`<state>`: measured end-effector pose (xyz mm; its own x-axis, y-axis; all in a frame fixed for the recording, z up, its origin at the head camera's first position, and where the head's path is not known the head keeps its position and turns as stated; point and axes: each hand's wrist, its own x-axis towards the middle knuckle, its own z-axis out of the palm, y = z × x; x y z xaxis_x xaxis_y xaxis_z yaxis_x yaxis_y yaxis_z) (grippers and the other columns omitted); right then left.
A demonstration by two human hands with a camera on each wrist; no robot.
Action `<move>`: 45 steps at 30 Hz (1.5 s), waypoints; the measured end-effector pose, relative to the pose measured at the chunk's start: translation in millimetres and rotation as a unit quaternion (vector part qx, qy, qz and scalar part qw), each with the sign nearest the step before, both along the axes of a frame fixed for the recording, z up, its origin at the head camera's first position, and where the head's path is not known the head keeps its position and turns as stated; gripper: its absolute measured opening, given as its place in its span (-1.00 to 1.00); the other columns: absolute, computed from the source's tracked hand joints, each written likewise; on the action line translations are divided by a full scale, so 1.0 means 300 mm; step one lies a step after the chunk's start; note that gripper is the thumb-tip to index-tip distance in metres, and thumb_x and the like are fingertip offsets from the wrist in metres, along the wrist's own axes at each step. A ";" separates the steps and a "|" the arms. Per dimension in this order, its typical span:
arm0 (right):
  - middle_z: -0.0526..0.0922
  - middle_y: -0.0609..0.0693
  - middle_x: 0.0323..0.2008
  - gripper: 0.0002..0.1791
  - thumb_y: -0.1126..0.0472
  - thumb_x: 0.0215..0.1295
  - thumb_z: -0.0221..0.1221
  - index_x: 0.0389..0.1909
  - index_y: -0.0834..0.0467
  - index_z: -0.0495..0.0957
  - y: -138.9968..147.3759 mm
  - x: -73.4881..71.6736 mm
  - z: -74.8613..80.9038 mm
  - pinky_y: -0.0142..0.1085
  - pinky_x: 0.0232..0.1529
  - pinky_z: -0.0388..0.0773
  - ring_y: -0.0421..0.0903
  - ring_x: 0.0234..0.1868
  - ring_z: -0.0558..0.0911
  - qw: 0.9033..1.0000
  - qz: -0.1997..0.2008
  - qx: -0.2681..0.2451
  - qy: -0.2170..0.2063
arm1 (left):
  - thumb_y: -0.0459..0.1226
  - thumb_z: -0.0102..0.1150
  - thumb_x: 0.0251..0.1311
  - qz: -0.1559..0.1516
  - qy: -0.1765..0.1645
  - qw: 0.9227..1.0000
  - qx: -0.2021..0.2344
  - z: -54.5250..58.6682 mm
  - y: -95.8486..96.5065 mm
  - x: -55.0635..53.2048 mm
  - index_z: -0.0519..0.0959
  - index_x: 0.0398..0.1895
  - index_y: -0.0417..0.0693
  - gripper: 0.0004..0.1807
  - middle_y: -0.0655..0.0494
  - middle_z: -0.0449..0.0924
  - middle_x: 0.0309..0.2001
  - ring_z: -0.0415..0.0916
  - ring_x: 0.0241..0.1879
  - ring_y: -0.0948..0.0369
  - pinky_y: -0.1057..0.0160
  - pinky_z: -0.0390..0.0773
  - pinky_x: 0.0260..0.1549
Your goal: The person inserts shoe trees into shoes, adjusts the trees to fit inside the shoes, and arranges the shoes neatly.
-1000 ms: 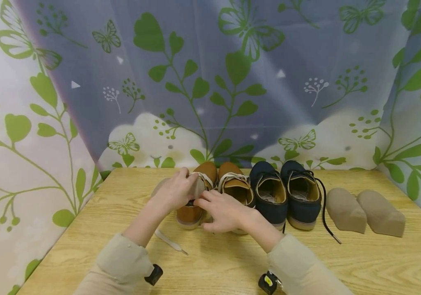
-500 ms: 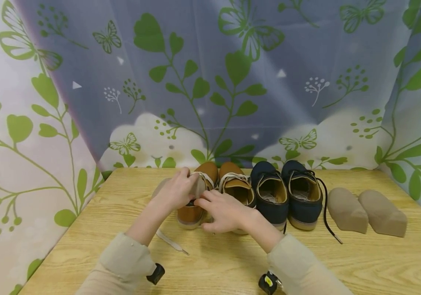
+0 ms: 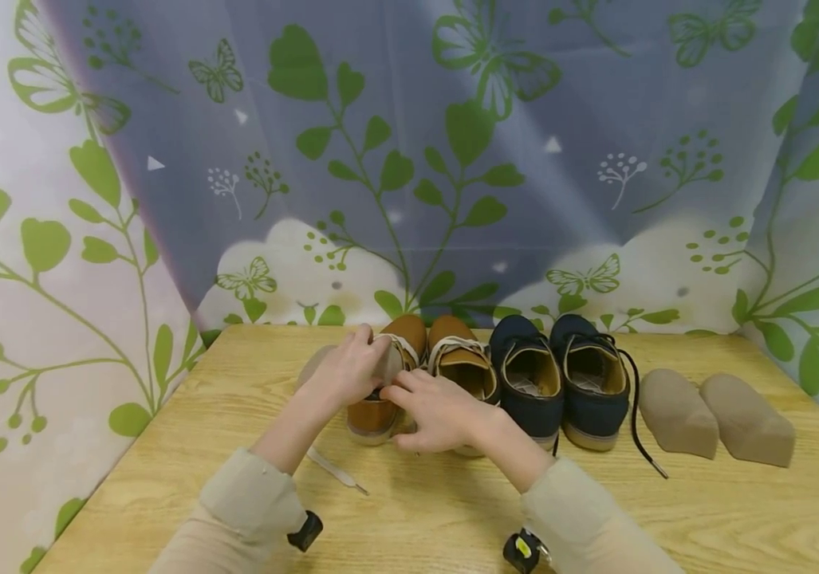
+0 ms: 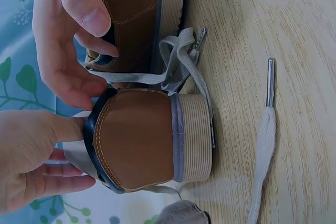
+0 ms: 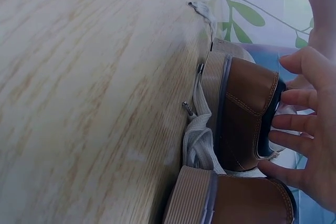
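My left hand point(image 3: 352, 368) pinches a beige moulded shoe insert point(image 3: 387, 363) at the opening of the leftmost brown shoe point(image 3: 371, 416). In the left wrist view, thumb and fingers lie on either side of the insert point(image 4: 76, 153), whose lower end is hidden behind the shoe's dark heel collar. My right hand point(image 3: 438, 408) has its fingers spread loosely, fingertips right at the collar of the same shoe. Its thumb hangs over the gap beside the second brown shoe point(image 3: 461, 335). White laces point(image 4: 178, 59) trail between the two brown shoes in the left wrist view.
Two navy shoes point(image 3: 524, 359) stand right of the brown pair, one black lace point(image 3: 639, 422) hanging onto the wooden table point(image 3: 409, 526). Farther right lie two beige inserts point(image 3: 678, 410). Another insert point(image 3: 314, 365) shows behind my left wrist. A loose lace end point(image 3: 337, 470) lies in front.
Both hands keep their places at the brown shoe. The whole head view has shifted slightly to the right; nothing else visibly moves.
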<state>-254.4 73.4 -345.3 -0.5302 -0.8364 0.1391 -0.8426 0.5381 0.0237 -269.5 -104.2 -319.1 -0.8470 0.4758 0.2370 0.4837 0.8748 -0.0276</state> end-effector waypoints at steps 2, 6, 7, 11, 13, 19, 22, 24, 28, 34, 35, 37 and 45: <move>0.38 -0.06 -0.02 -0.42 -0.11 0.18 0.14 0.17 0.08 0.38 -0.001 0.001 0.000 -0.26 -0.14 0.41 -0.08 -0.07 0.40 1.000 0.001 -0.001 0.002 | -0.29 0.40 -0.04 0.000 0.001 1.000 0.004 -0.004 -0.002 0.000 0.44 0.07 -0.17 -0.44 -0.14 0.35 -0.16 0.42 -0.23 0.00 0.18 0.51 -0.45; 0.38 -0.06 -0.02 -0.42 -0.12 0.18 0.14 0.18 0.07 0.38 -0.001 0.002 -0.001 -0.26 -0.15 0.41 -0.09 -0.07 0.39 1.000 -0.001 0.001 0.002 | -0.28 0.41 -0.05 -0.002 0.000 1.000 0.008 -0.007 -0.004 -0.002 0.44 0.06 -0.16 -0.44 -0.11 0.34 -0.19 0.41 -0.26 0.01 0.18 0.50 -0.47; 0.38 -0.06 -0.02 -0.41 -0.12 0.17 0.13 0.18 0.07 0.37 -0.001 0.002 -0.001 -0.26 -0.15 0.41 -0.09 -0.07 0.39 1.000 -0.002 0.002 0.002 | -0.28 0.41 -0.05 -0.003 0.000 1.000 0.008 -0.008 -0.004 -0.003 0.44 0.06 -0.16 -0.44 -0.11 0.33 -0.19 0.40 -0.27 0.02 0.18 0.49 -0.47; 0.37 -0.06 -0.02 -0.39 -0.14 0.17 0.13 0.20 0.07 0.36 -0.002 0.002 0.000 -0.26 -0.15 0.41 -0.09 -0.06 0.39 1.000 -0.007 0.006 0.000 | -0.26 0.41 -0.05 -0.005 0.000 1.000 0.007 -0.009 -0.004 -0.008 0.44 0.05 -0.15 -0.45 -0.10 0.32 -0.20 0.39 -0.28 0.04 0.20 0.48 -0.49; 0.37 -0.06 -0.03 -0.39 -0.14 0.17 0.13 0.20 0.07 0.36 -0.003 0.002 0.001 -0.26 -0.15 0.41 -0.09 -0.06 0.39 1.000 -0.009 0.007 -0.001 | -0.26 0.40 -0.04 -0.005 0.002 1.000 0.005 -0.010 -0.005 -0.009 0.44 0.05 -0.15 -0.45 -0.10 0.32 -0.20 0.38 -0.30 0.05 0.20 0.48 -0.49; 0.37 -0.07 -0.05 -0.38 -0.13 0.17 0.13 0.20 0.07 0.35 -0.004 0.004 0.001 -0.27 -0.17 0.40 -0.10 -0.08 0.38 1.000 -0.008 0.009 -0.004 | -0.27 0.39 -0.02 -0.010 0.007 1.000 0.007 -0.020 -0.007 -0.011 0.42 0.09 -0.17 -0.43 -0.10 0.31 -0.21 0.36 -0.32 0.06 0.23 0.46 -0.49; 0.37 -0.06 -0.03 -0.38 -0.13 0.17 0.12 0.21 0.07 0.35 -0.004 0.003 0.002 -0.26 -0.15 0.40 -0.09 -0.06 0.39 1.000 -0.008 0.012 -0.008 | -0.27 0.39 -0.03 -0.012 0.007 1.000 0.010 -0.023 -0.009 -0.014 0.42 0.08 -0.17 -0.44 -0.10 0.31 -0.20 0.37 -0.32 0.06 0.22 0.47 -0.49; 0.37 -0.06 -0.02 -0.38 -0.13 0.17 0.12 0.21 0.07 0.34 -0.004 0.002 0.001 -0.26 -0.14 0.41 -0.09 -0.05 0.39 1.000 -0.009 0.013 -0.011 | -0.27 0.39 -0.03 -0.014 0.008 1.000 0.012 -0.023 -0.010 -0.015 0.43 0.07 -0.17 -0.44 -0.10 0.31 -0.21 0.37 -0.32 0.06 0.22 0.47 -0.49; 0.37 -0.06 0.00 -0.37 -0.13 0.17 0.12 0.22 0.07 0.34 -0.005 0.002 0.003 -0.25 -0.12 0.41 -0.09 -0.03 0.38 1.000 -0.012 0.015 -0.011 | -0.28 0.39 -0.02 -0.017 0.011 1.000 0.012 -0.024 -0.011 -0.020 0.43 0.08 -0.16 -0.45 -0.10 0.31 -0.21 0.37 -0.32 0.06 0.21 0.47 -0.50; 0.38 -0.06 -0.02 -0.38 -0.12 0.16 0.13 0.21 0.07 0.35 -0.004 0.002 0.001 -0.26 -0.12 0.40 -0.09 -0.04 0.39 1.000 -0.010 0.012 -0.013 | -0.26 0.38 -0.01 -0.019 0.016 1.000 0.006 -0.028 -0.011 -0.024 0.43 0.08 -0.15 -0.45 -0.09 0.31 -0.22 0.37 -0.33 0.07 0.22 0.46 -0.51; 0.38 -0.06 -0.01 -0.38 -0.12 0.16 0.13 0.21 0.08 0.35 -0.004 0.003 0.000 -0.25 -0.12 0.41 -0.08 -0.04 0.39 1.000 -0.009 0.011 -0.014 | -0.25 0.38 0.00 -0.020 0.017 1.000 0.004 -0.030 -0.011 -0.024 0.42 0.08 -0.15 -0.45 -0.08 0.31 -0.22 0.36 -0.34 0.07 0.22 0.45 -0.52; 0.38 -0.05 0.01 -0.37 -0.13 0.17 0.12 0.22 0.08 0.34 -0.004 0.003 0.001 -0.25 -0.11 0.41 -0.08 -0.02 0.39 1.000 -0.010 0.013 -0.016 | -0.24 0.37 0.01 -0.024 0.018 1.000 0.003 -0.032 -0.011 -0.025 0.42 0.07 -0.16 -0.46 -0.08 0.30 -0.22 0.35 -0.35 0.09 0.24 0.44 -0.53; 0.36 -0.05 0.06 -0.36 -0.12 0.18 0.11 0.24 0.06 0.32 -0.004 0.001 0.008 -0.23 -0.04 0.40 -0.08 0.04 0.38 0.999 -0.020 0.020 -0.028 | -0.20 0.37 0.00 -0.036 0.030 0.999 0.009 -0.033 -0.017 -0.030 0.43 0.04 -0.17 -0.47 -0.06 0.29 -0.25 0.34 -0.39 0.11 0.27 0.43 -0.55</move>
